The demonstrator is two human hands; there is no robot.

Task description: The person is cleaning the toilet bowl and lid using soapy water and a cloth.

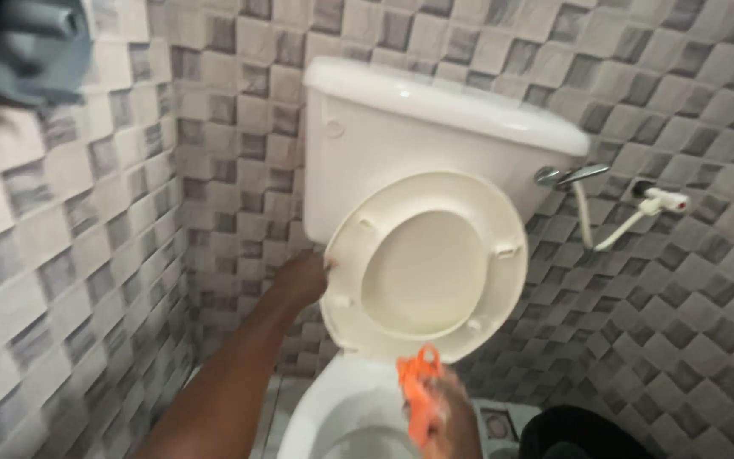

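Left arm (231, 374) outstretched, fingers (316, 270) curled in grip; right hand (448, 421) low, fisted.

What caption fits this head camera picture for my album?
Left hand holds the raised white toilet seat against the cistern; right hand grips an orange brush above the bowl.

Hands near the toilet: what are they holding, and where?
Left hand grips the raised white plastic toilet seat at its left edge; right hand clasps an orange brush, lower part.
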